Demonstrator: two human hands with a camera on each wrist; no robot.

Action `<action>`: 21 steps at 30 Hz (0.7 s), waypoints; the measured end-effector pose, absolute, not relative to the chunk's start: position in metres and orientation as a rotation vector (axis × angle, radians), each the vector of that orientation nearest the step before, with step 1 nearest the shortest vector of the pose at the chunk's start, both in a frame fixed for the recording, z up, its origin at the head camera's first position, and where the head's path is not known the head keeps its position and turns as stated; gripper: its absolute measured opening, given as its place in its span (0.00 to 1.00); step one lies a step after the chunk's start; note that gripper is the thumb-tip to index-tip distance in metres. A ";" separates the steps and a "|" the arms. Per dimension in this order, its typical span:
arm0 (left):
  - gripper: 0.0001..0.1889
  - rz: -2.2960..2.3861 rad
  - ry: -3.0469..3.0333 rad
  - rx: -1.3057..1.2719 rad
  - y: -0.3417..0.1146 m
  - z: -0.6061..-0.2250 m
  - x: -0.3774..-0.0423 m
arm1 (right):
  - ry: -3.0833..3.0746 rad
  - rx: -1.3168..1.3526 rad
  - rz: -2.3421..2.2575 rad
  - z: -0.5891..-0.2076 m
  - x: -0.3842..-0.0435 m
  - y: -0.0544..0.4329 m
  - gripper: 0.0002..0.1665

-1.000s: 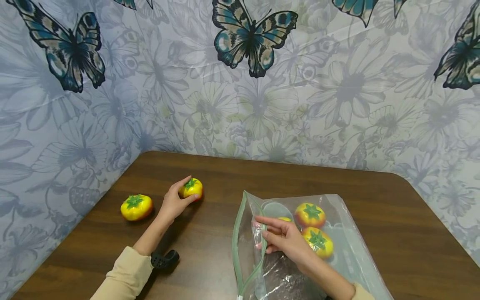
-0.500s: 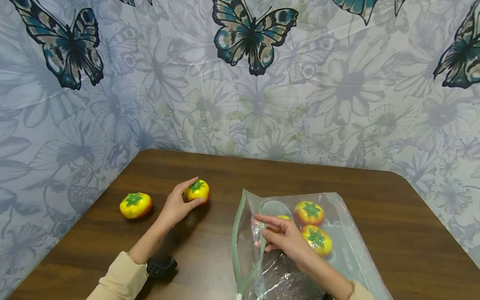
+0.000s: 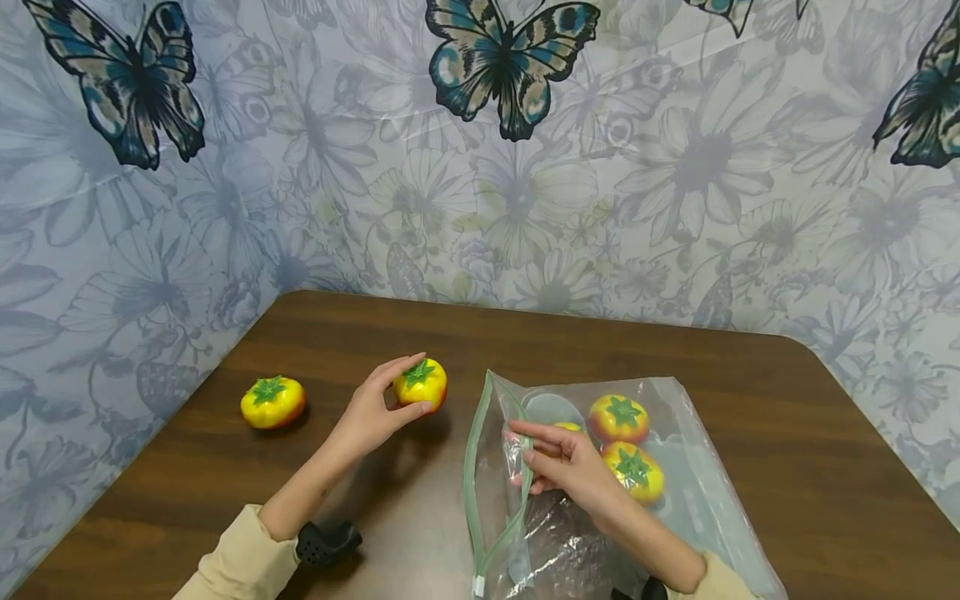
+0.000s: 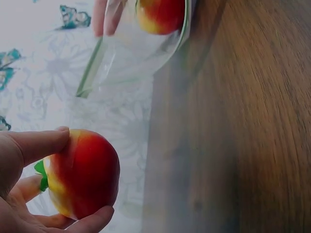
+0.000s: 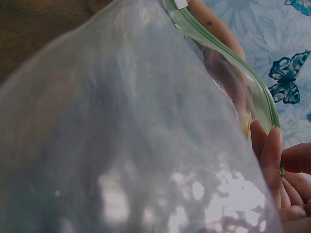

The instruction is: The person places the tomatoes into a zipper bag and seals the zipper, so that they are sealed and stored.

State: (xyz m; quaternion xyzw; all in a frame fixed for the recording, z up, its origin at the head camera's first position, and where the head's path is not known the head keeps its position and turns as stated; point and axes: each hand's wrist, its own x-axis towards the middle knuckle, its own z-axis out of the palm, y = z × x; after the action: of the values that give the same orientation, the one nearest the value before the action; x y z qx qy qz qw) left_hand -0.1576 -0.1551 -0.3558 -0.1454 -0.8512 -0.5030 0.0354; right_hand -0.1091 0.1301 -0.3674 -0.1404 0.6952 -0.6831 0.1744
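My left hand [image 3: 372, 417] grips a yellow-and-red tomato [image 3: 422, 387] with a green leafy top, its thumb and fingers at the sides. This tomato appears raised over the table, left of a clear zip bag [image 3: 693, 475]. With thumb and fingers, my right hand [image 3: 573, 471] pinches the bag's green-edged mouth, which gapes toward the left. Inside the bag lie two similar tomatoes [image 3: 619, 419], and a third yellow one shows partly behind the right hand. In the right wrist view, the bag's film [image 5: 146, 121] covers most of the scene.
Another tomato [image 3: 273, 402] rests on the brown wooden table [image 3: 187, 467] at the left. A white slider [image 3: 478, 586] sits at the near end of the bag's green zip. Behind the table hangs a butterfly-patterned cloth [image 3: 525, 208].
My left hand has carried its tomato rightward, closer to the bag's mouth. The right hand keeps its hold on the bag's edge, and the tomato at the left stays put.
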 end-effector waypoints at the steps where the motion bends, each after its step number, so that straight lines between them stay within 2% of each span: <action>1: 0.32 -1.548 -2.614 -0.453 -0.154 -0.355 -0.157 | 1.973 -0.398 -1.937 -0.367 -0.109 0.130 0.26; 21: 0.33 -1.682 -2.558 -0.642 -0.132 -0.348 -0.126 | 1.967 -0.362 -1.937 -0.367 -0.109 0.129 0.26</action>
State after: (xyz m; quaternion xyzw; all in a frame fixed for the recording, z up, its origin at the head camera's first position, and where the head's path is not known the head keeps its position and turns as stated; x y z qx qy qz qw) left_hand -0.1261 -0.1315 -0.3480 -0.2053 -0.8177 -0.5378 0.0067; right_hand -0.1092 0.1291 -0.3666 -0.1280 0.6952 -0.6847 0.1777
